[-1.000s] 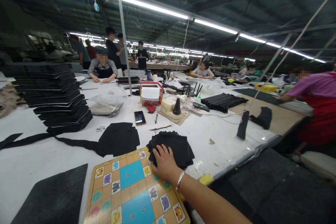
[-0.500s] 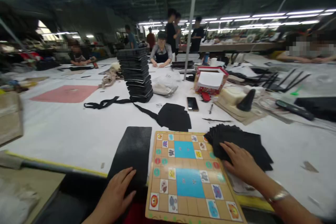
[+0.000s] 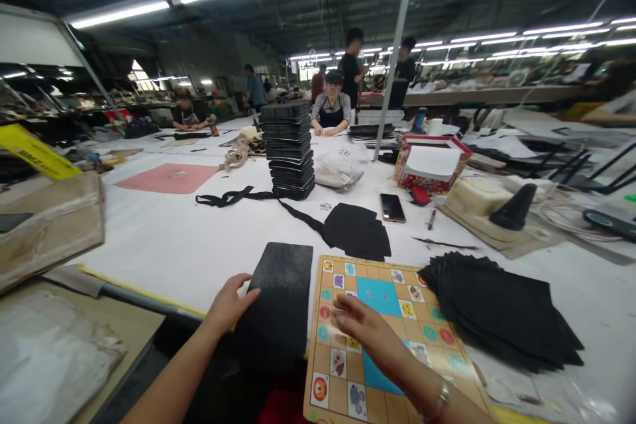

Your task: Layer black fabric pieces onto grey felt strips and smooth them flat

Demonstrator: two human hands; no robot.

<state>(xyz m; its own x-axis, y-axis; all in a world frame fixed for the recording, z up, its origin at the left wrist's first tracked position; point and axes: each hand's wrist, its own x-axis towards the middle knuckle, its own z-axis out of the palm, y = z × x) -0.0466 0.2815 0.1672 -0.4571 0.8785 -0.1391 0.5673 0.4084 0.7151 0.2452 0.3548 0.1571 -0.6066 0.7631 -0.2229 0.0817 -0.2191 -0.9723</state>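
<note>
Right hand comes off the pile and swings in over the board!

Half a second ago those fingers lie on the black pieces; now they stretch out loosely, holding nothing, and the pile sits untouched at the board's right, overlapping its edge. Over on the other side, the left hand is at the left edge of the panel, further up it than a moment ago, thumb laid over the top; whether its fingers close underneath, I cannot tell. The panel lies just left of the board, its near end reaching past the table edge. So attention shifts from pile to panel, both hands now nearer it, while the tall stack stands well apart beyond.
</note>
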